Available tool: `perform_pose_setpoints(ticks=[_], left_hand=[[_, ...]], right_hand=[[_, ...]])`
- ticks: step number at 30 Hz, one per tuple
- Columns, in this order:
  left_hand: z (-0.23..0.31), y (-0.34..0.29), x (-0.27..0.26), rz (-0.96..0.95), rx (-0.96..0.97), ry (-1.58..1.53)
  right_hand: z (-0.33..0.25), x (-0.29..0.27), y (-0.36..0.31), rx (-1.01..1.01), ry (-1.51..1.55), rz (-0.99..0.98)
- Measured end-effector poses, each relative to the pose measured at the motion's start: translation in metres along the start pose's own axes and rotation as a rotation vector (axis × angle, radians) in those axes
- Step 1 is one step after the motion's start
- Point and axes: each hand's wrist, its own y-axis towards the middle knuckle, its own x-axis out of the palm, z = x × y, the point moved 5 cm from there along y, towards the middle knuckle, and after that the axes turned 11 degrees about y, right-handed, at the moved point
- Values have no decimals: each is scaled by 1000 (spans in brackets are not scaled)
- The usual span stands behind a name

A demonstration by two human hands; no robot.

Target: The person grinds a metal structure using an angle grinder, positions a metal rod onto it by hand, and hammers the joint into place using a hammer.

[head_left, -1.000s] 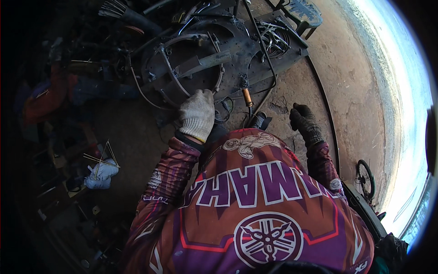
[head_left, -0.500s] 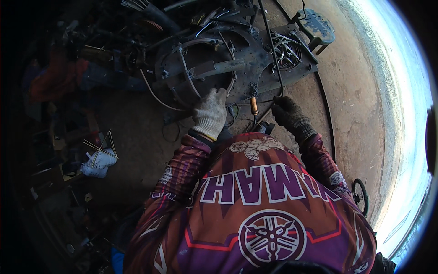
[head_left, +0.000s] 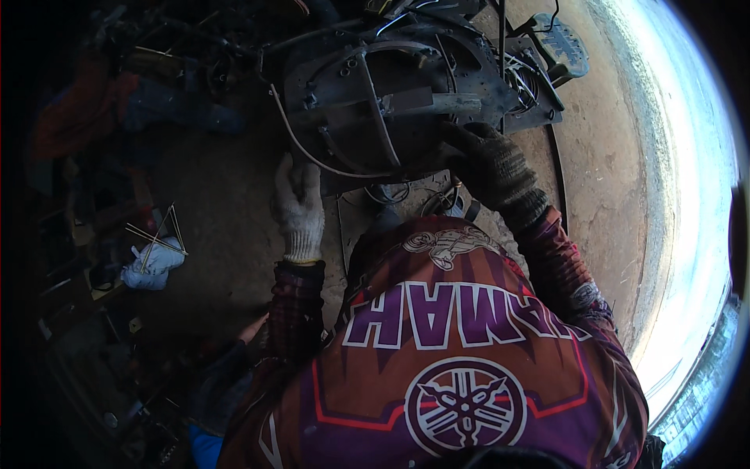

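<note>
A round frame of bent metal rod (head_left: 380,117) lies on a dark steel plate (head_left: 500,98), with a bar crossing it and a long curved rod (head_left: 291,133) along its near left side. My left hand (head_left: 298,207), in a pale knit glove, is at the near left of this curved rod. Its fingers point away from me and are apart, with nothing visible between them. My right hand (head_left: 494,166), in a darker, dirty glove, has its fingers curled at the frame's near right side, beside a flat metal bar (head_left: 457,103). Shadow hides those fingertips.
Coiled wire (head_left: 522,82) lies at the plate's right end, near a small worn stool (head_left: 561,48). Cables hang below the near edge. On the left, a person in orange (head_left: 82,109) is close by, and thin sticks rest on a pale bundle (head_left: 152,264).
The round frame has turned and shifted right on the plate. My left hand has let go of its near edge and moved left; my right hand has moved up to the frame's right side.
</note>
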Motion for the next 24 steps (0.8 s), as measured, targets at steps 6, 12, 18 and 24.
perform_pose_setpoints(ticks=[6,12,18,24], left_hand=[[6,13,7,-29,19,-235],[30,7,25,-414,-279,-468],[31,9,29,-349,-182,-434],[38,9,24,-313,-182,-298]], right_hand=[[-6,26,20,-91,-184,-166],[6,41,21,-166,-249,-161],[-7,40,27,-82,-308,-227],[-4,43,28,-222,-302,-172]])
